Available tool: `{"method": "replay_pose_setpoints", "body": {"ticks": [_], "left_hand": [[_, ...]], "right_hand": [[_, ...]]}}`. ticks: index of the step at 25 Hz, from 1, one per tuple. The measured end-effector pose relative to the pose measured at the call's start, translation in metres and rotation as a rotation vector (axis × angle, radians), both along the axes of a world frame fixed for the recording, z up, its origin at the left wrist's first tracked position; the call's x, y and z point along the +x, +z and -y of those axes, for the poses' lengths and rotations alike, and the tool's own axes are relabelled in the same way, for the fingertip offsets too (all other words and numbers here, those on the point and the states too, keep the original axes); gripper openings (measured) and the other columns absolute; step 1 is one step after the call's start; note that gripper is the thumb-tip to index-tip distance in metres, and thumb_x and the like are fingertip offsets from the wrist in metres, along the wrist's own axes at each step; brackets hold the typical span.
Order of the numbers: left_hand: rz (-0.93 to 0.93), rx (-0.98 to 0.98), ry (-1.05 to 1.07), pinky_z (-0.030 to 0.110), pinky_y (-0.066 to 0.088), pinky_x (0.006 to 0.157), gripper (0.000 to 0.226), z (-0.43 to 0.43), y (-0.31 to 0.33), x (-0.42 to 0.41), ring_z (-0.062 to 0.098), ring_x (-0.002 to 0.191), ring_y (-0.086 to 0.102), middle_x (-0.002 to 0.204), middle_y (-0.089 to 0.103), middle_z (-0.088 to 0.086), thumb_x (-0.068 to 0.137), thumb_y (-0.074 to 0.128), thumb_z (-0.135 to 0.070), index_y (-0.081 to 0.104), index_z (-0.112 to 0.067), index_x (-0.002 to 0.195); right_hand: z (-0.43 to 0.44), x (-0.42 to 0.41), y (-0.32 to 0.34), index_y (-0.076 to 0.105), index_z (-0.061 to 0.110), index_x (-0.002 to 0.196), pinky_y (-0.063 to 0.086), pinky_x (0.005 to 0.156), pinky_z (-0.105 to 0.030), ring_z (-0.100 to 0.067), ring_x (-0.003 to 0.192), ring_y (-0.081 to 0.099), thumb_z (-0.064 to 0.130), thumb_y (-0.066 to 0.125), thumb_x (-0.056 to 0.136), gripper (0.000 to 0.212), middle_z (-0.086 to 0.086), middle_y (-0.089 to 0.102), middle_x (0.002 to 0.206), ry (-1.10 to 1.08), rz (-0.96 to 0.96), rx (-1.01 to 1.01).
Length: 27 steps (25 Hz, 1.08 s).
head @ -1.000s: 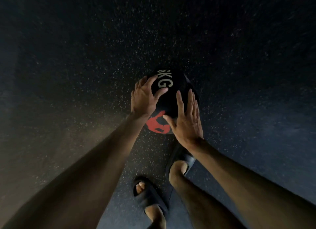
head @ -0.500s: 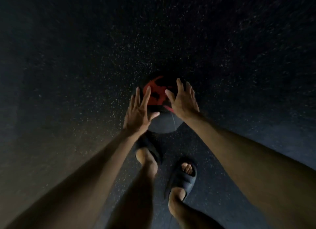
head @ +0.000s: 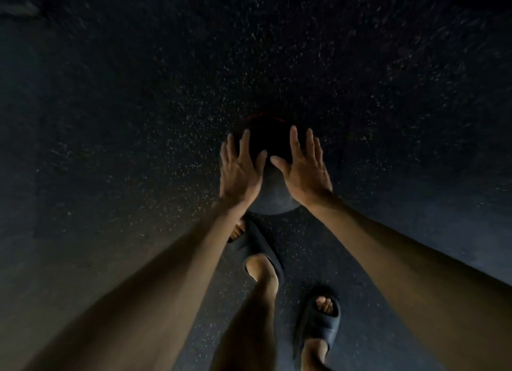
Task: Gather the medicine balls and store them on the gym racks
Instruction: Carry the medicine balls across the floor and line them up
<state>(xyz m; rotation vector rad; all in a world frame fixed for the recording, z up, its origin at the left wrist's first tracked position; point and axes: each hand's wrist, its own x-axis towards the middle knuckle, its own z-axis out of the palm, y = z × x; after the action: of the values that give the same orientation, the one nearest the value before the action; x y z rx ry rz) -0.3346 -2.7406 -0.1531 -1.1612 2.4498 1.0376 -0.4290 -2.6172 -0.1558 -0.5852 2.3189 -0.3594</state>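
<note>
Bare forearms, bare legs — dark slides [head: 318, 325]

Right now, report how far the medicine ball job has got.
Done: nothing stored that shows; no rack is in view. In hand: one dark medicine ball sits on the speckled floor, left hand and right hand spread flat on its top, fingers open, no closed grip. Left: lifting it and carrying it to a rack.

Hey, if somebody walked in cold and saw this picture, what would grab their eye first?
Two bare hands, left hand and right hand, spread open on a dark medicine ball at the centre of the frame. Below them, two feet in dark slides step across the speckled black floor.
</note>
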Motion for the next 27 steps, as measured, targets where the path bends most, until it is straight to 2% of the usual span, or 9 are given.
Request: {"method": "replay_pose_setpoints", "body": {"ticks": [2,5,10,14,18,20,22,24,27], "left_hand": [[-0.036,0.002,-0.082,0.053,0.019,0.124,0.079,0.011,0.001,0.009,0.035,0.154,0.003,0.167,0.002,0.017,0.098,0.038,-0.062,0.009,-0.024,0.161],[-0.04,0.042,-0.066,0.051,0.027,0.118,0.086,0.043,0.002,0.001,0.034,0.154,0.005,0.168,-0.002,0.014,0.094,0.04,-0.067,0.003,-0.029,0.161],[0.106,0.164,0.186,0.052,0.041,0.107,0.075,0.124,-0.01,-0.055,0.041,0.138,0.04,0.156,0.033,0.017,0.095,0.048,-0.062,0.024,-0.029,0.158],[0.057,0.215,0.358,0.045,0.045,0.107,0.063,0.167,-0.022,-0.087,0.038,0.131,0.05,0.142,0.05,0.018,0.097,0.053,-0.055,0.042,-0.022,0.15],[-0.049,0.187,0.315,0.044,0.026,0.122,0.067,0.155,-0.01,-0.067,0.028,0.15,0.022,0.164,0.023,0.01,0.103,0.043,-0.051,0.022,-0.021,0.159],[-0.061,0.12,0.255,0.049,0.015,0.126,0.077,0.144,-0.009,-0.058,0.028,0.155,0.008,0.168,0.01,0.01,0.1,0.039,-0.06,0.017,-0.019,0.161],[-0.066,0.103,0.189,0.051,0.005,0.125,0.098,0.138,-0.012,-0.064,0.032,0.155,-0.002,0.168,-0.002,0.015,0.089,0.044,-0.074,0.007,-0.019,0.162],[-0.074,0.136,0.242,0.052,0.01,0.121,0.113,0.147,-0.01,-0.082,0.034,0.155,-0.005,0.168,-0.005,0.015,0.078,0.047,-0.083,0.0,-0.023,0.161],[-0.067,0.212,0.315,0.059,0.02,0.118,0.111,0.189,-0.004,-0.118,0.038,0.153,0.002,0.167,0.0,0.016,0.074,0.057,-0.078,0.005,-0.031,0.161]], "right_hand": [[0.044,-0.028,0.001,-0.003,0.03,0.161,0.012,0.124,-0.049,-0.037,0.154,-0.003,0.068,0.025,0.098,0.079,-0.015,-0.005,0.168,-0.035,0.041,0.061],[0.103,-0.065,0.0,0.002,0.027,0.161,0.011,0.123,-0.051,-0.038,0.154,0.0,0.063,0.022,0.102,0.072,-0.014,-0.001,0.168,0.003,0.058,0.121],[0.105,-0.045,0.016,0.011,0.021,0.161,0.025,0.12,-0.052,-0.034,0.149,0.022,0.061,0.042,0.098,0.08,-0.016,0.018,0.164,0.126,-0.084,-0.026],[0.114,-0.049,0.011,0.005,0.016,0.161,0.014,0.125,-0.052,-0.033,0.152,0.016,0.056,0.056,0.092,0.095,-0.017,0.018,0.164,0.297,-0.196,-0.074],[0.172,-0.096,0.002,0.003,0.016,0.161,0.007,0.125,-0.053,-0.034,0.154,0.006,0.061,0.038,0.096,0.087,-0.019,0.011,0.166,0.377,-0.172,-0.031],[0.209,-0.126,-0.002,0.004,0.018,0.162,0.004,0.125,-0.051,-0.033,0.155,0.005,0.063,0.031,0.098,0.083,-0.018,0.01,0.167,0.39,-0.141,0.008],[0.246,-0.158,-0.005,0.006,0.02,0.162,0.005,0.125,-0.05,-0.032,0.154,0.006,0.063,0.027,0.101,0.077,-0.016,0.01,0.167,0.376,-0.099,0.062],[0.279,-0.183,-0.01,0.009,0.022,0.161,0.007,0.125,-0.05,-0.032,0.154,0.007,0.063,0.022,0.101,0.074,-0.015,0.011,0.167,0.351,-0.039,0.126],[0.302,-0.215,-0.021,0.015,0.023,0.161,0.011,0.124,-0.052,-0.035,0.153,0.01,0.062,0.022,0.102,0.07,-0.017,0.014,0.166,0.349,-0.012,0.098]]}}
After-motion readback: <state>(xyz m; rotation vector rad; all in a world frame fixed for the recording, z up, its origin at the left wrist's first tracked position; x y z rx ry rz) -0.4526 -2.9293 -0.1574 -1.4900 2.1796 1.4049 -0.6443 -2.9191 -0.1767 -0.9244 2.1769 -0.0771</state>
